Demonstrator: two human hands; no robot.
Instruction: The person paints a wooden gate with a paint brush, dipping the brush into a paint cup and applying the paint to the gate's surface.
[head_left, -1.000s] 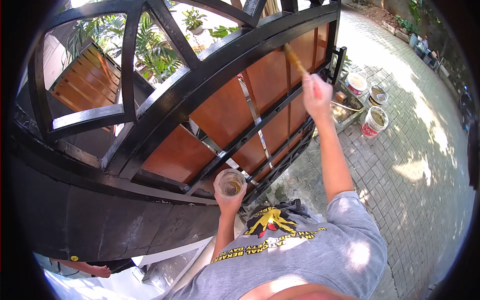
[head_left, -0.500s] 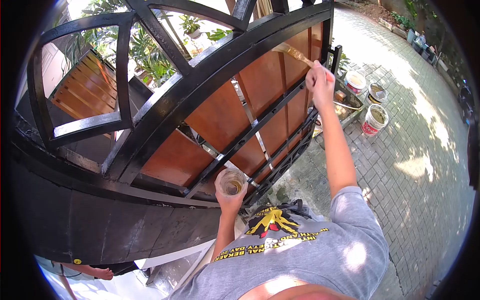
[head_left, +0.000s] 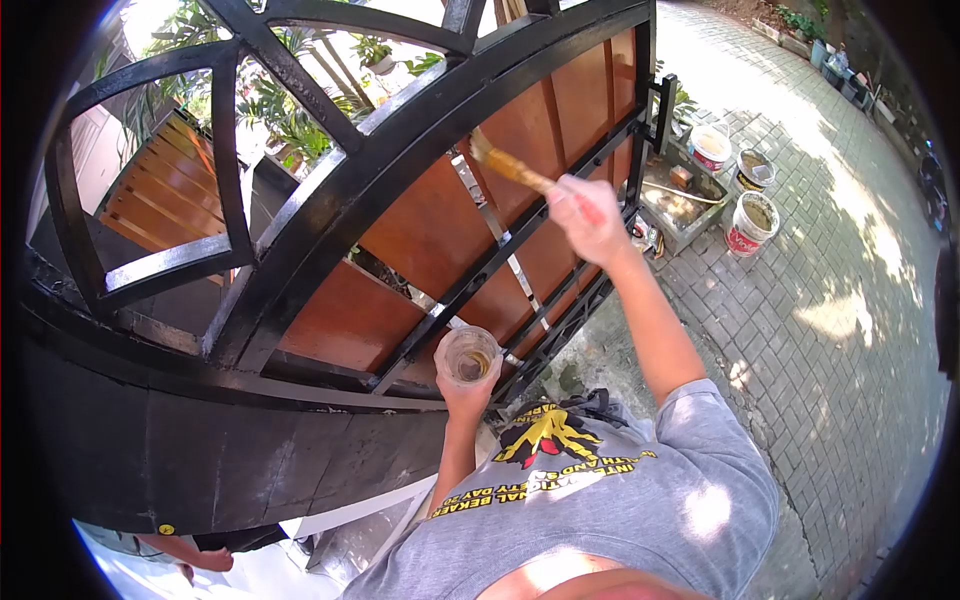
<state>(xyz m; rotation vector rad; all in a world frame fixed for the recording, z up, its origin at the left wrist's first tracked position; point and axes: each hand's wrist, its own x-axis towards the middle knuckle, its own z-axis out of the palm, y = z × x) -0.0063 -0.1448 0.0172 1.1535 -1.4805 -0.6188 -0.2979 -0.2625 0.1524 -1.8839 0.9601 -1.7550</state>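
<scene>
My right hand point(head_left: 588, 216) grips a paintbrush point(head_left: 515, 168) by its handle, the bristles lying at the upper left edge of a reddish-brown gate panel point(head_left: 515, 100), near the gap beside it. In my left hand point(head_left: 466, 392) is a clear plastic cup point(head_left: 468, 352) with a little amber liquid at the bottom, held upright below the panels. Both hands are in front of a gate point(head_left: 400, 150) with a black metal frame and brown panels. Its lower left panel point(head_left: 345, 318) looks glossy.
Several buckets, one a white-and-red bucket point(head_left: 751, 224), stand on the grey paving point(head_left: 800, 330) at the right, near a concrete planter box point(head_left: 690, 210). Another person's hand point(head_left: 213, 560) shows at the lower left. Beyond the frame are plants point(head_left: 270, 115) and a slatted brown panel point(head_left: 165, 185).
My right hand has swept the paintbrush left and down across the panels, from the upper right to the middle gap. My left hand with the cup has shifted slightly right.
</scene>
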